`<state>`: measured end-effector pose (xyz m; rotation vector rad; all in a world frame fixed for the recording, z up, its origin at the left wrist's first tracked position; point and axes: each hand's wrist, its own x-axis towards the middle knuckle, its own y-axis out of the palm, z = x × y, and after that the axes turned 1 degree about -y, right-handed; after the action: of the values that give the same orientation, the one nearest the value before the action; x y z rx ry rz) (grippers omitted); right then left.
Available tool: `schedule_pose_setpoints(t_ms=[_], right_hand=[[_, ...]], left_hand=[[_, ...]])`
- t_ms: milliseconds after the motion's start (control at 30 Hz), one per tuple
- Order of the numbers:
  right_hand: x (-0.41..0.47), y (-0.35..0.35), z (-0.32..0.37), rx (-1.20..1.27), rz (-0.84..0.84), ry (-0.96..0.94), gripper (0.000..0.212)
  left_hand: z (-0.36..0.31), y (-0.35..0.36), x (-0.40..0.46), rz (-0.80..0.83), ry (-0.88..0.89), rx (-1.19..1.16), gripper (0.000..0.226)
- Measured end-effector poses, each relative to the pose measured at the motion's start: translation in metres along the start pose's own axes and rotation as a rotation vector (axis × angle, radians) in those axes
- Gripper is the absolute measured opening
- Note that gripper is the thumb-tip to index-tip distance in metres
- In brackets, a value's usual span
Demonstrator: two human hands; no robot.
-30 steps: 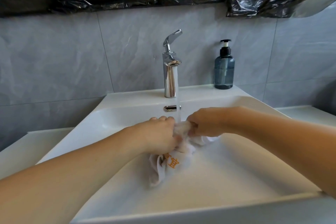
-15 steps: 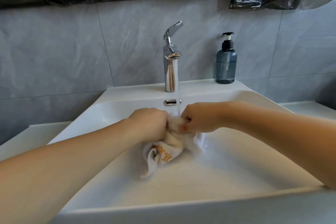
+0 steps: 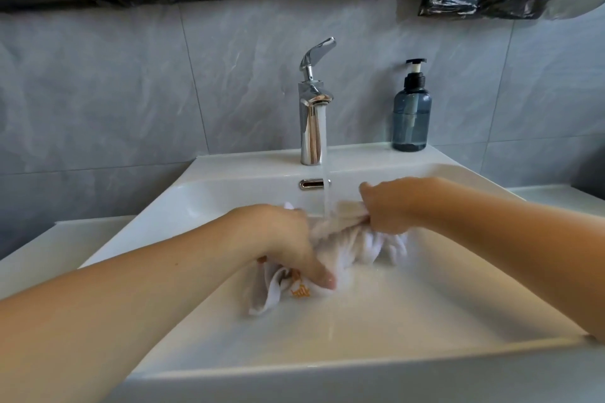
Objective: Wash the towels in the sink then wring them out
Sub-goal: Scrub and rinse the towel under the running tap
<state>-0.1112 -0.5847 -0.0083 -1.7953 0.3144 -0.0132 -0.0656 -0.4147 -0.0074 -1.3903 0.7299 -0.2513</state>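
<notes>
Towel (image 3: 340, 239) bunched between left hand (image 3: 281, 239) and right hand (image 3: 389, 206)

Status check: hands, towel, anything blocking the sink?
Left hand and right hand both grip the white cloth towel. Towel bunched under running chrome faucet. Nothing in the way.

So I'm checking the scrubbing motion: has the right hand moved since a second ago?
Yes. The right hand has pulled right, away from the water stream, stretching the towel between it and the left hand.
</notes>
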Motion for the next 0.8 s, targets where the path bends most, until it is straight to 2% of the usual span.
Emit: schedule_pose_setpoints(t_ms=[33, 100, 133, 200, 300, 367, 433, 500, 567, 633, 700, 767, 800], right_hand=[[0.000, 0.000, 0.005, -0.001, -0.075, -0.064, 0.050], [-0.002, 0.001, 0.019, 0.050, -0.202, -0.255, 0.061], [-0.002, 0.003, 0.025, 0.100, -0.192, -0.307, 0.064], [0.001, 0.009, 0.029, 0.044, -0.110, -0.342, 0.062], [0.009, 0.012, 0.022, -0.109, -0.140, -0.332, 0.037], [0.013, 0.006, 0.012, -0.072, -0.157, -0.268, 0.022], [0.018, 0.001, 0.005, -0.028, -0.144, -0.149, 0.018], [0.019, 0.000, -0.001, 0.108, -0.119, -0.023, 0.020], [0.012, 0.000, -0.005, 0.251, -0.076, -0.033, 0.028], [0.006, 0.001, -0.005, 0.305, -0.016, -0.087, 0.045], [0.005, 0.005, 0.001, 0.216, 0.038, -0.185, 0.056], [0.004, 0.009, 0.007, 0.234, 0.107, -0.186, 0.072], [0.005, 0.009, 0.009, 0.235, 0.141, -0.170, 0.079]], left_hand=[[0.003, -0.003, -0.001, 0.060, -0.015, 0.032, 0.057], [0.012, -0.006, 0.002, 0.075, -0.021, 0.070, 0.042], [0.016, -0.007, 0.005, 0.038, -0.025, 0.081, 0.035], [0.024, -0.008, 0.006, -0.031, -0.046, 0.081, 0.028], [0.031, -0.011, 0.002, -0.077, -0.102, 0.174, 0.022], [0.030, -0.012, 0.000, -0.216, -0.092, 0.242, 0.024], [0.023, -0.009, 0.000, -0.324, -0.005, 0.182, 0.016], [0.016, 0.000, -0.001, -0.276, 0.089, -0.022, 0.015], [0.012, 0.008, 0.002, -0.215, 0.143, -0.128, 0.030], [0.013, 0.014, 0.011, -0.261, 0.163, -0.107, 0.040], [0.015, 0.017, 0.018, -0.275, 0.150, -0.116, 0.030], [0.015, 0.015, 0.024, -0.222, 0.108, -0.124, 0.009], [0.013, 0.012, 0.024, -0.194, 0.084, -0.078, 0.012]])
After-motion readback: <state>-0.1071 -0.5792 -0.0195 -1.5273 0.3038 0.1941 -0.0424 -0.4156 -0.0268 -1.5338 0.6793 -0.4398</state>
